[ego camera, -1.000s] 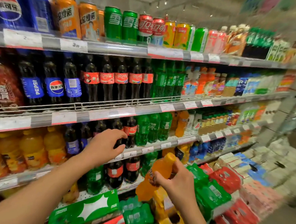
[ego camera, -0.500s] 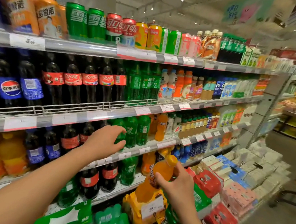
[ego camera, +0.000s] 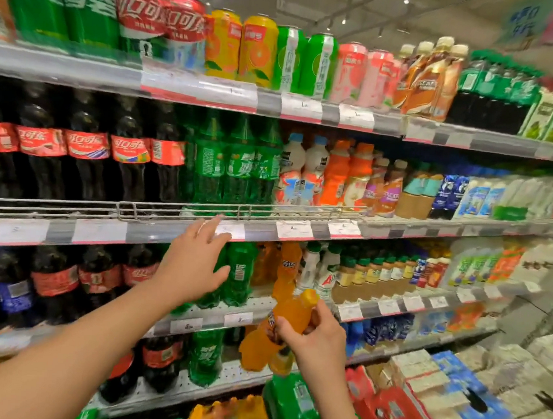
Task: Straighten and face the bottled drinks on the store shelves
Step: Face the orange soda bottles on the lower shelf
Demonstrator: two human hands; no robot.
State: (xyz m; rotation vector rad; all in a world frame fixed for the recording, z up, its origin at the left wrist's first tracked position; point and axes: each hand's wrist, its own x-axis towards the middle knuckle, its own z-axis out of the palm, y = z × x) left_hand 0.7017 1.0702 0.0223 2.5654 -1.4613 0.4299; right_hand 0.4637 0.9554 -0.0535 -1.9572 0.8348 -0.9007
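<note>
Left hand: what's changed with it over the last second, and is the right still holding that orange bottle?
The left hand let go of the dark cola bottles, opened, and moved right to the green bottles. The right hand kept its grip on the orange bottle, tilted, off the shelf.
</note>
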